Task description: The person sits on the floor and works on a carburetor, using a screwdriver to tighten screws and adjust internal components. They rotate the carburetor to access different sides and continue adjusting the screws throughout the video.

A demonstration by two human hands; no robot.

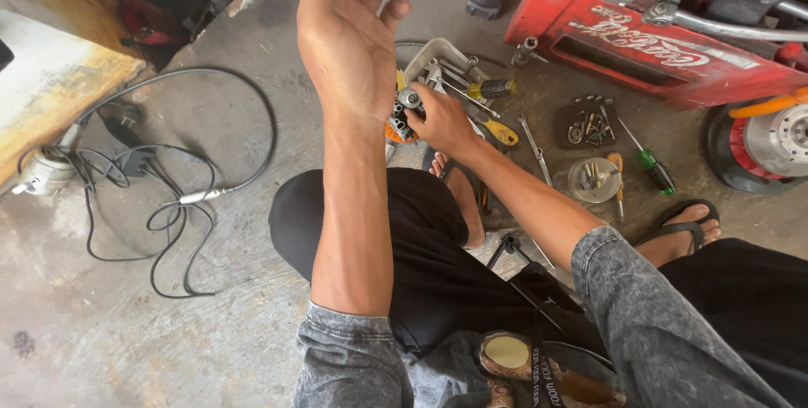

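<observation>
My left hand [345, 13] is raised high in front of me, palm toward the camera, its fingers loosely curled near the top edge of the frame; whether it holds anything is hidden. My right hand [442, 122] reaches down to the near corner of a pale tool tray [421, 59] on the concrete floor. Its fingers close on a small round metal part [410, 98]. Several screwdrivers and wrenches lie in and around the tray, among them a yellow-handled screwdriver [502, 132].
A red plastic crate [640, 38] carrying engine parts stands at the back right. Before it lie a black dish of bolts [587, 122], a clear round container [593, 179] and a green-handled screwdriver [655, 171]. Black cables [168, 198] loop at left. My sandalled foot [682, 231] rests at right.
</observation>
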